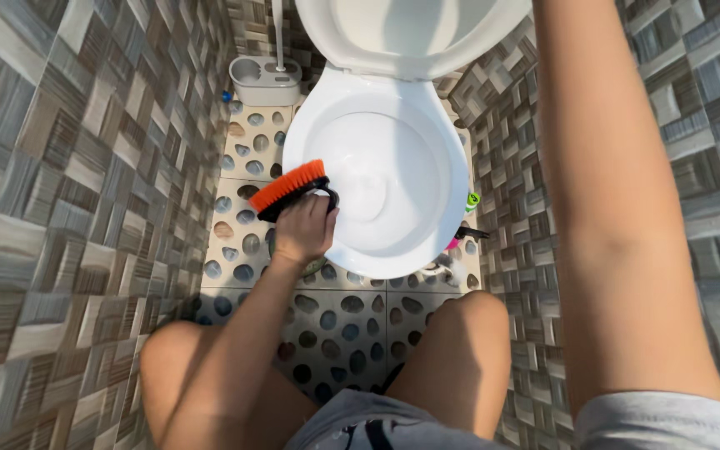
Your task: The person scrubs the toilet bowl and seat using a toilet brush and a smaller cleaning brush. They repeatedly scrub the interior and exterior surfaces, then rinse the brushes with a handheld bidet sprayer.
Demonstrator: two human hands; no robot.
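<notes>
the left hand (pixel 303 229) is closing its grip fully around the black handle of a scrub brush (pixel 292 190), and the fingers are wrapping tight on it. the brush is having orange bristles and it is sitting at the left rim of the white toilet bowl (pixel 427 242), touching the rim, with the bristles facing away from the bowl toward the left wall. the hand is just below the brush, also at the left edge of the bowl.

the right arm is reaching up past the right side of the toilet bowl and the right hand is going out of the picture, so i cannot tell its grip.

the toilet lid (pixel 410 33) is standing open behind the bowl. left of the lid, a grey toilet brush holder (pixel 264 79) is standing on the floor (pixel 352 325), which is showing a pebble pattern. right of the bowl, a small green thing (pixel 472 200) is lying near the rim. the 2 knees of the person are showing in front of the bowl.
</notes>
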